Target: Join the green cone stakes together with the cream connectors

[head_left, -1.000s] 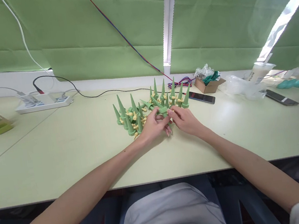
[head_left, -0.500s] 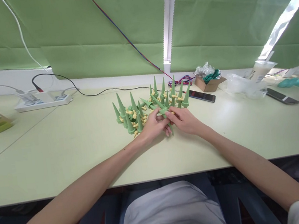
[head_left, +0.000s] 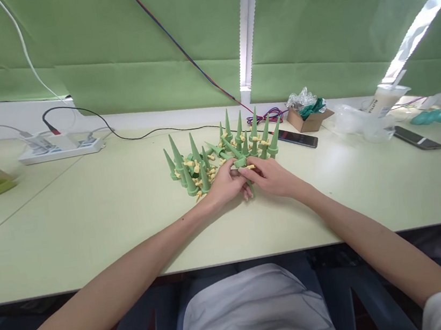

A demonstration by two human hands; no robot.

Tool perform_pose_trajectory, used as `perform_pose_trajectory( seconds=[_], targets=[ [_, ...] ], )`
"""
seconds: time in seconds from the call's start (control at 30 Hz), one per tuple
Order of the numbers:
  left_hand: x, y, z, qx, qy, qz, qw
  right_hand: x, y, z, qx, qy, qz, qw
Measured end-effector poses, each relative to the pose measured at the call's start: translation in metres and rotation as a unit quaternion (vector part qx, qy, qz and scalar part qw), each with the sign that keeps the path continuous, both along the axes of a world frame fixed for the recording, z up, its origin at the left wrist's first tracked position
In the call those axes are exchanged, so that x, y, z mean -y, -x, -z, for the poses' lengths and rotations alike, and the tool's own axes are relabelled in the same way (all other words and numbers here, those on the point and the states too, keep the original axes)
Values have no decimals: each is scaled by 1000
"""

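Note:
My left hand point(head_left: 225, 184) is closed around a green plant watering spike point(head_left: 239, 162), with its pointed end showing below the fingers. Against that same spike, my right hand point(head_left: 271, 178) pinches near its collar, where a yellow valve point(head_left: 250, 167) sticks out by the fingertips. Part of the spike is hidden behind my fingers. Just beyond the hands stand several green spikes with yellow valves, in a left group point(head_left: 191, 186) and a right group point(head_left: 254, 132). One more spike point(head_left: 217, 150) lies tilted between the groups.
Behind the right group lie a phone point(head_left: 298, 139) and a small cardboard box point(head_left: 307, 122) with wrapping. Farther right are a plastic bag point(head_left: 376, 127), a cup point(head_left: 388, 97) and a dark device point(head_left: 416, 138). A power strip point(head_left: 62, 150) sits at the back left.
Both hands stay together at the same spike. The right thumb has shifted slightly down, and the yellow valve shows more clearly beside it. The view has tilted slightly.

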State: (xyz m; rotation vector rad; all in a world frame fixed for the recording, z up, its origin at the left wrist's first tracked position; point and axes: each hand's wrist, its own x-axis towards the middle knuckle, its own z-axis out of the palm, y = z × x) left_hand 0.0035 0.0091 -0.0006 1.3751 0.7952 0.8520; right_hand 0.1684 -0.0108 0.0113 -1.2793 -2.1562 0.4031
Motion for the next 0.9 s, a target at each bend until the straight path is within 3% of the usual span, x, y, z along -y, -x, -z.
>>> perform_pose_trajectory(
  seconds=[0.9],
  targets=[
    [4,1,-5,-61,-21,15,998,5,0,-5,31,12,2,999]
  ],
)
